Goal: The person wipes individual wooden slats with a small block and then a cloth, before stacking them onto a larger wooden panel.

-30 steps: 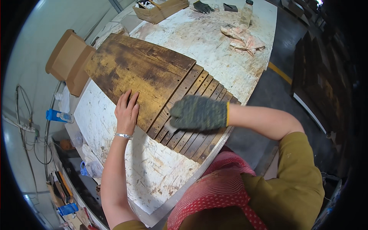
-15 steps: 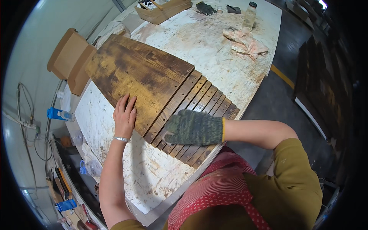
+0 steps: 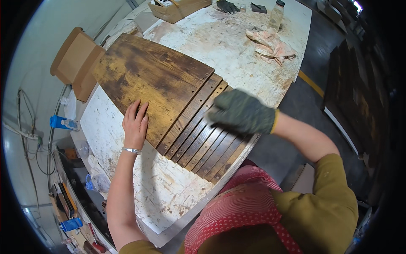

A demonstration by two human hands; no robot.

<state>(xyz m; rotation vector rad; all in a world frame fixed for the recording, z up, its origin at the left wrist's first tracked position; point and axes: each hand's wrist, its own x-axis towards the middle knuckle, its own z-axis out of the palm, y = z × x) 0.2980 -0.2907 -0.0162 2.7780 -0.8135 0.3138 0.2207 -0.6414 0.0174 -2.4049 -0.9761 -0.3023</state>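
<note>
Stained slatted wood panel (image 3: 169, 84) lies across the worktable (image 3: 139, 186). Bare left hand (image 3: 135, 125) presses flat, open, gripping nothing; gloved right hand (image 3: 242, 112) rubs slats, open-ish. Slipping smears stain, probably.

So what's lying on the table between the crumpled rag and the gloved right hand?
Nothing: in the head view only bare, stained table lies between the rag and the right hand, which rests on the slats.

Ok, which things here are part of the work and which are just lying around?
In use: wooden panel, slats, left hand, gloved right hand.
Lying about: rag, bottle, spare glove, wooden tray, cardboard box.
</note>
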